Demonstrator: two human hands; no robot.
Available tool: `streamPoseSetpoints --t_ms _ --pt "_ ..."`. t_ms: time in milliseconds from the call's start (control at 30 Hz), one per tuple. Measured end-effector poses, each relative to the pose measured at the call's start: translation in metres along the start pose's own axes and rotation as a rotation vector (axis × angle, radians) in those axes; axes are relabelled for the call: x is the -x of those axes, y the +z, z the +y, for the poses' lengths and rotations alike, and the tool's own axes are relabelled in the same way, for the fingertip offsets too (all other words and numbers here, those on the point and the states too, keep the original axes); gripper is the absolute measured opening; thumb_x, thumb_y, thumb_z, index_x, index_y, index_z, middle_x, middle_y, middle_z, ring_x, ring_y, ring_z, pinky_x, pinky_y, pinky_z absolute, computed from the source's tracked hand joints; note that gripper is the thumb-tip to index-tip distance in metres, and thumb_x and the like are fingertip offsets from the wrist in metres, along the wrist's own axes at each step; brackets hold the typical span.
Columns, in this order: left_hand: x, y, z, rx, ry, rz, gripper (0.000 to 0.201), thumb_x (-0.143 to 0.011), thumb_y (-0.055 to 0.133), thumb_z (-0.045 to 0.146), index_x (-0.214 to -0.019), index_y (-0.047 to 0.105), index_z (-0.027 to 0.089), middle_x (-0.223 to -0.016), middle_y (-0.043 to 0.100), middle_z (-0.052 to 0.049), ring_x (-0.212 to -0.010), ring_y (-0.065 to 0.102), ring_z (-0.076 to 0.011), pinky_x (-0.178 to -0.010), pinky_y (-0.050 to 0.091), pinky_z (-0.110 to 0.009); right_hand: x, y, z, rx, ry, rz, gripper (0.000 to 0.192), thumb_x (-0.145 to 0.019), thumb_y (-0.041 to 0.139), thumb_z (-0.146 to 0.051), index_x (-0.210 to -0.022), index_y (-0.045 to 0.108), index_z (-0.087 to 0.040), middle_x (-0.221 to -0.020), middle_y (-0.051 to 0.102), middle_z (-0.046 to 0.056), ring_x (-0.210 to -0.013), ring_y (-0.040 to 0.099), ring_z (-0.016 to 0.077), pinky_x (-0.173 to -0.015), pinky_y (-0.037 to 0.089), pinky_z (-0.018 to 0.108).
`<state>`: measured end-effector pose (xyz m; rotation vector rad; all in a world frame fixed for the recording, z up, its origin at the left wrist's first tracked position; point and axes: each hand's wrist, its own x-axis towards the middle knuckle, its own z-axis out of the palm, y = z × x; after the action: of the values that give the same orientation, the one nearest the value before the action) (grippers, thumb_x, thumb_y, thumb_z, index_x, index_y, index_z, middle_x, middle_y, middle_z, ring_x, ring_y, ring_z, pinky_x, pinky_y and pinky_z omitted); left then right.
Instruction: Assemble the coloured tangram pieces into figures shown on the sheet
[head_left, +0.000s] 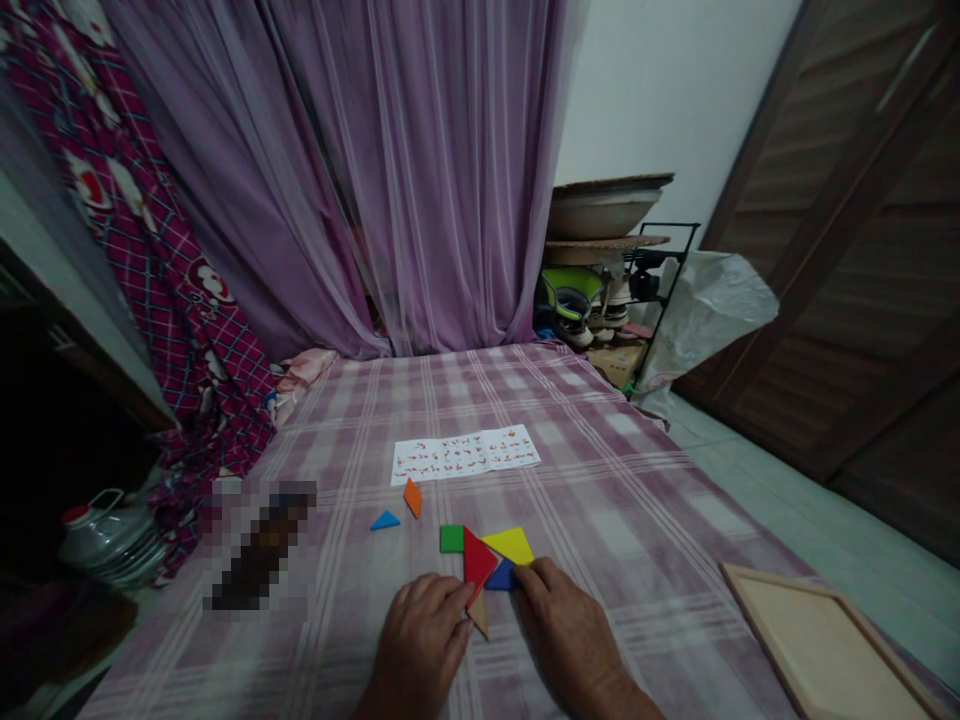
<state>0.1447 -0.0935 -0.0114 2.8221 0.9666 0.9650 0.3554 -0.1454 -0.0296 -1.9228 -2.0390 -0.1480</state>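
Flat coloured tangram pieces lie on the plaid cloth. A red triangle (478,566) stands between a green square (451,539) and a yellow piece (511,544). Below the yellow one is a dark blue piece (500,577), and a tan triangle (478,614) points toward me under the red one. My left hand (426,632) has its fingers closed at the lower edge of the red triangle, its thumb beside the tan one. With fingers pressed together, my right hand (562,620) grips the right end of the dark blue piece, partly covering it.
An orange parallelogram (412,498) and a small blue triangle (385,520) lie apart to the left. Beyond them is a printed sheet of figures (465,456). A shallow wooden tray (832,650) sits at right. A blurred-out object (262,545) is at left, on the plaid cloth (600,450).
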Motion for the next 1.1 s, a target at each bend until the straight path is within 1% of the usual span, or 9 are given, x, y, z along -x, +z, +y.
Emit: streamPoseSetpoints --t_ms 67,167,400,567,733,900,1000,1100 --pt "0.000 0.000 0.000 0.001 -0.004 -0.013 0.026 -0.095 0.048 0.022 -0.115 0.065 0.023 -0.099 0.071 -0.004 -0.091 0.065 -0.0197 -0.080 0.052 -0.034 0.000 0.000 0.000 0.011 0.007 -0.016 0.019 -0.094 0.050 -0.015 -0.105 0.063 -0.023 -0.096 0.066 0.005 -0.078 0.067 0.0162 -0.061 0.048 0.023" --pt "0.000 0.001 -0.001 0.005 -0.020 -0.019 0.026 -0.094 0.049 0.022 -0.114 0.066 0.023 -0.099 0.071 -0.005 -0.090 0.065 -0.0200 -0.081 0.052 -0.035 0.000 0.000 -0.001 0.009 0.019 -0.008 0.017 -0.094 0.051 -0.017 -0.104 0.063 -0.024 -0.095 0.066 0.005 -0.077 0.067 0.0163 -0.060 0.048 0.022" --pt "0.004 0.003 -0.004 0.011 -0.036 -0.099 0.032 -0.090 0.056 0.018 -0.121 0.063 0.025 -0.104 0.070 -0.005 -0.096 0.064 -0.0203 -0.083 0.053 -0.034 0.001 0.004 0.003 -0.033 0.004 0.025 0.021 -0.097 0.046 -0.019 -0.110 0.062 -0.024 -0.098 0.067 0.006 -0.079 0.067 0.0164 -0.063 0.049 0.022" --pt "0.003 0.004 -0.003 0.024 -0.063 -0.127 0.033 -0.089 0.057 0.018 -0.121 0.062 0.026 -0.103 0.071 -0.003 -0.094 0.064 -0.0205 -0.082 0.052 -0.035 0.004 0.008 0.004 -0.064 -0.006 0.029 0.023 -0.099 0.044 -0.023 -0.114 0.062 -0.023 -0.099 0.066 0.007 -0.080 0.067 0.0171 -0.065 0.052 0.023" --pt "0.003 0.004 -0.006 0.031 -0.018 -0.107 0.033 -0.090 0.056 0.019 -0.123 0.059 0.025 -0.106 0.071 -0.003 -0.096 0.064 -0.0199 -0.085 0.052 -0.034 0.008 0.016 0.003 -0.080 0.028 0.022 0.028 -0.100 0.038 -0.022 -0.116 0.061 -0.024 -0.100 0.066 0.008 -0.080 0.067 0.0183 -0.066 0.054 0.026" --pt "0.002 0.004 -0.007 0.012 0.029 -0.055 0.028 -0.094 0.051 0.022 -0.120 0.060 0.022 -0.101 0.071 -0.005 -0.093 0.066 -0.0195 -0.083 0.053 -0.033 0.010 0.021 0.006 -0.091 0.016 0.016 0.030 -0.099 0.038 -0.020 -0.118 0.061 -0.024 -0.100 0.067 0.008 -0.079 0.068 0.0184 -0.066 0.056 0.026" --pt "0.001 0.004 -0.008 -0.006 0.048 -0.027 0.026 -0.096 0.049 0.025 -0.118 0.060 0.020 -0.100 0.072 -0.005 -0.091 0.066 -0.0191 -0.081 0.054 -0.032 0.010 0.019 0.008 -0.091 -0.010 0.041 0.031 -0.099 0.037 -0.020 -0.118 0.061 -0.023 -0.100 0.068 0.008 -0.079 0.069 0.0179 -0.065 0.056 0.024" --pt "0.002 0.004 -0.010 -0.022 0.065 -0.011 0.025 -0.097 0.048 0.027 -0.118 0.060 0.019 -0.101 0.073 -0.005 -0.092 0.067 -0.0187 -0.082 0.055 -0.031 0.009 0.015 0.010 -0.088 -0.063 0.094 0.030 -0.100 0.036 -0.022 -0.117 0.061 -0.021 -0.097 0.069 0.008 -0.075 0.069 0.0167 -0.062 0.056 0.023"
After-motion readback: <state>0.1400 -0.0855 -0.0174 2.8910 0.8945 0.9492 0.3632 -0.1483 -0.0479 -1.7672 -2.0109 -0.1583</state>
